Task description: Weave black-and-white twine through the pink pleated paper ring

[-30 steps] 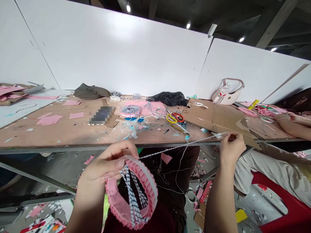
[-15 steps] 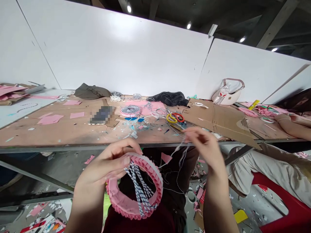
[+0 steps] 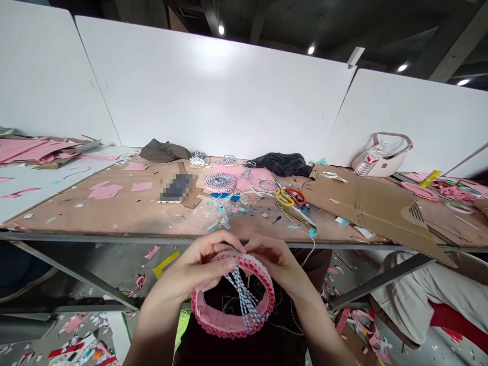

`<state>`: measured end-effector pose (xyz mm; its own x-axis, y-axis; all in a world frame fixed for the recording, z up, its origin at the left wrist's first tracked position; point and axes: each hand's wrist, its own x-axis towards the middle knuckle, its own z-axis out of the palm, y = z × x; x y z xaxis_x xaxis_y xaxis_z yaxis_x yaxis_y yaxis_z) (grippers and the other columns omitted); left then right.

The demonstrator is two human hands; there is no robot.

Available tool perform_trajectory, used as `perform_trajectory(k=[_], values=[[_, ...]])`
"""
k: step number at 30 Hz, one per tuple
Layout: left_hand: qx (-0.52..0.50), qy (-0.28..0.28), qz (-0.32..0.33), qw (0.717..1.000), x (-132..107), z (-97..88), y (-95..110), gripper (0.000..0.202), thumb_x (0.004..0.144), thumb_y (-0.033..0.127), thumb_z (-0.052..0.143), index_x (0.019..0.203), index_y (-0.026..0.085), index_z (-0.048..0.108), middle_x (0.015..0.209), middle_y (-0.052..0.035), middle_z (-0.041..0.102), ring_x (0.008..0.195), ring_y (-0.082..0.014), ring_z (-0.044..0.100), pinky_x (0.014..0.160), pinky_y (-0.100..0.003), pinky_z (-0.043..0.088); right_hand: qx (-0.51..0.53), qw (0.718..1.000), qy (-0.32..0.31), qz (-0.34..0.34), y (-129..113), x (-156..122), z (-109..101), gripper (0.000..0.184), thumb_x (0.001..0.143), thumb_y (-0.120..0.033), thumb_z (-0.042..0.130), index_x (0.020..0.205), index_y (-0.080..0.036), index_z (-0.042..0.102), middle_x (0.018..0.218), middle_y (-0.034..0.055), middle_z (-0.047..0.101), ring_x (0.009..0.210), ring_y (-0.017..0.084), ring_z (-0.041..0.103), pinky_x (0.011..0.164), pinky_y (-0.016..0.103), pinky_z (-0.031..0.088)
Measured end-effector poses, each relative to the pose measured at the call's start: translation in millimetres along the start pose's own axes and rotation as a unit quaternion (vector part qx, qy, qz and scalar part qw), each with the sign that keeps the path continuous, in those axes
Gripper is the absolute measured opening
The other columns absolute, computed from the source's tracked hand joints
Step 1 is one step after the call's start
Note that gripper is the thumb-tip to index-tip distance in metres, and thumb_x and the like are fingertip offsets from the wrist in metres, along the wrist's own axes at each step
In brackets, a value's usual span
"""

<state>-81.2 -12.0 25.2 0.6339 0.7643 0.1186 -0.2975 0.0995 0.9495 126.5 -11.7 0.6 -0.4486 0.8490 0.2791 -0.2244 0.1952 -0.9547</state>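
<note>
Below the table edge I hold a pink pleated paper ring (image 3: 229, 320) with blue-and-white twine (image 3: 244, 297) strung across its middle. My left hand (image 3: 198, 269) is closed on the ring's far left rim, thumb on top. My right hand (image 3: 276, 264) is closed on the far right rim, fingers pinched where the twine meets it. A loose length of twine (image 3: 305, 239) runs from my right hand up over the table edge toward the scissors.
The brown table (image 3: 114, 213) carries pink paper scraps, a second strung ring (image 3: 220, 181), a blurred phone (image 3: 176, 188), scissors with yellow and red handles (image 3: 290, 197), a cardboard sheet (image 3: 373, 203) and a dark cloth (image 3: 284, 163). Another person's legs (image 3: 438, 290) are at the right.
My right hand, stretched out to the right pulling the twine taut a second ago, has come back to the ring's rim. The twine has gone slack. The camera shifted slightly.
</note>
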Motion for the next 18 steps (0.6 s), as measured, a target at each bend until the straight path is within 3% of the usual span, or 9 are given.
perform_trajectory(k=[6, 12, 18], values=[[-0.025, 0.012, -0.021, 0.999, 19.0, -19.9, -3.0, 0.026, 0.085, 0.038, 0.075, 0.099, 0.018, 0.067, 0.075, 0.0028, 0.06, 0.036, 0.0025, 0.023, 0.032, -0.015, 0.014, -0.003, 0.998, 0.058, 0.036, -3.1, 24.9, -2.0, 0.026, 0.084, -0.044, 0.079, 0.082, -0.019, 0.073, 0.076, 0.0001, 0.063, 0.071, 0.013, 0.057, 0.068, 0.022, 0.045], [-0.024, -0.019, -0.055, 0.998, 30.8, -43.1, -10.8, 0.031, 0.083, 0.044, 0.076, 0.099, 0.02, 0.067, 0.063, 0.0065, 0.051, 0.037, -0.0023, 0.028, 0.033, -0.017, 0.016, -0.025, 0.992, 0.068, 0.108, 0.7, 30.2, -8.1, 0.026, 0.086, -0.046, 0.075, 0.083, -0.02, 0.072, 0.075, -0.0002, 0.061, 0.07, 0.012, 0.053, 0.065, 0.02, 0.042], [0.034, 0.02, -0.066, 0.997, 44.2, -62.5, -11.3, 0.034, 0.076, 0.049, 0.081, 0.096, 0.022, 0.073, 0.082, 0.0, 0.061, 0.072, -0.0121, 0.051, 0.063, -0.023, 0.036, -0.04, 0.987, 0.052, 0.148, 15.0, 42.0, -25.9, 0.032, 0.089, -0.054, 0.068, 0.086, -0.022, 0.073, 0.079, 0.0032, 0.064, 0.072, 0.014, 0.056, 0.068, 0.021, 0.043]])
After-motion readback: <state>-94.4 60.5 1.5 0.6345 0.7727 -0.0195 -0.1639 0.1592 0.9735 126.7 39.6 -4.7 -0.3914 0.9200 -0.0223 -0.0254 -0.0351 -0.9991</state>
